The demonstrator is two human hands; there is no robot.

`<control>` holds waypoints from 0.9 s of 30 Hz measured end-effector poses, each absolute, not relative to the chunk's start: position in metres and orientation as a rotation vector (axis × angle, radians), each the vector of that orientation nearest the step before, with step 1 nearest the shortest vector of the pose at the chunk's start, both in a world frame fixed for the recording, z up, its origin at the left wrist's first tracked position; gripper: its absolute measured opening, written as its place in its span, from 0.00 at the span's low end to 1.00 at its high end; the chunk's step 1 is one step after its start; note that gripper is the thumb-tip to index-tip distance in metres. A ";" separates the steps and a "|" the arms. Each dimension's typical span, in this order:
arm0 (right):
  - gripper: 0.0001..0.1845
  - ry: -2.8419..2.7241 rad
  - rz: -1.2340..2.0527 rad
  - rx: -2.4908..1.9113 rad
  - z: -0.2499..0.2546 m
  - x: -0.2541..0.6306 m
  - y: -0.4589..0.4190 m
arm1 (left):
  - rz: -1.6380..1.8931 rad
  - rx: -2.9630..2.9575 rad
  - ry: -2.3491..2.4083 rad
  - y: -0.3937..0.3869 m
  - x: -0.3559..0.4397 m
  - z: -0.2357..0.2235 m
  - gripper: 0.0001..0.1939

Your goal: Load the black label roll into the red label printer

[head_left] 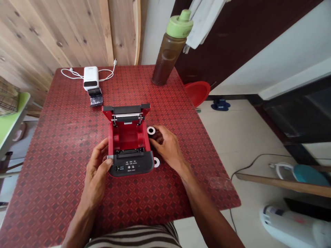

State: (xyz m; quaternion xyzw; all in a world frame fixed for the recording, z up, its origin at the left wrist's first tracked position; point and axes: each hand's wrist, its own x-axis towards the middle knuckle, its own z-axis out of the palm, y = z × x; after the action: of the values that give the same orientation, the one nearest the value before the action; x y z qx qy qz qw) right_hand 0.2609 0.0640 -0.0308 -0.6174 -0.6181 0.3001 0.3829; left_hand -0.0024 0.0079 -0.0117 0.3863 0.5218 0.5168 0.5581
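Observation:
A small red and grey printer sits on the red patterned table with its lid tipped open and its red paper bay bare. My left hand grips its left front corner, thumb on the grey panel. To the printer's right, my right hand lies curled on the table, fingers closed over a white paper roll. A second white roll lies by the printer's front right corner, next to that hand's wrist.
A white power bank with a white cable and a small black item lie at the table's far left. A brown bottle with a green cap stands at the far edge. A red stool is beyond the table's right side.

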 end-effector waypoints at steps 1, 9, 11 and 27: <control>0.19 -1.572 0.774 -1.578 -0.031 0.262 0.063 | 1.225 0.915 1.236 0.008 -0.003 -0.012 0.28; 0.22 -1.543 0.791 -1.629 -0.022 0.279 0.035 | 1.210 0.951 1.226 0.008 -0.005 -0.016 0.28; 0.19 -1.535 0.794 -1.645 -0.015 0.285 0.016 | 1.210 0.966 1.219 0.008 -0.005 -0.016 0.27; 0.09 -1.407 0.770 -1.658 -0.030 0.251 -0.036 | 1.206 0.986 1.176 0.007 -0.005 -0.017 0.27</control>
State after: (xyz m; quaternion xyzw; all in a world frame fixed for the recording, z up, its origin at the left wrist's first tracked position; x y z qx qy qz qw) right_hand 0.2507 -0.0365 -0.0295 -0.6570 -0.5576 0.3052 0.4053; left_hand -0.0053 0.0070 -0.0172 0.4182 0.4991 0.5118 0.5603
